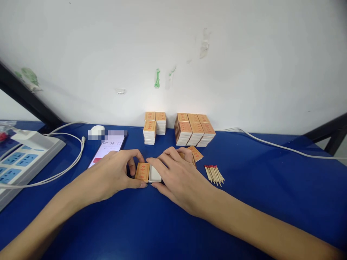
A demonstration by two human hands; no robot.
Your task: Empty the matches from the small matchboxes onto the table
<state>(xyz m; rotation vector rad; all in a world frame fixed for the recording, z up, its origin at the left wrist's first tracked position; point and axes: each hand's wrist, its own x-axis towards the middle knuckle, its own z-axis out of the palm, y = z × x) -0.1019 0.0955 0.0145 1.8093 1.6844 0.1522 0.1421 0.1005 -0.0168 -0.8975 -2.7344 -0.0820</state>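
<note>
"Where were the hands?"

"Side by side, mid-table! The left hand [115,168] had thumb and fingers pinching an orange matchbox sleeve [142,172], the right hand [179,175] gripping a white tray [155,174] by its near and far edges. Sleeve and tray sat end to end on the tabletop; whether the tray's lip was inside, I couldn't tell."

"Where was the danger?"

"Right at that join! A crooked push could have caught the tray's edge on the sleeve, and too tight a squeeze could have buckled the thin card. And the right hand! Its arm lay close by the loose matches [214,175], so a careless swing might have scattered them. An orange piece [197,154] behind those knuckles, partly hidden, risked a nudge too."

"And the ground they played on?"

"A blue table [108,231] against a pale wall [230,54] marked with tape scraps [157,78]! The smaller stack [149,128] and the larger stack [193,126] of matchboxes stood at the back, a lit phone [110,144] and a power strip [35,162] off to the left."
</note>
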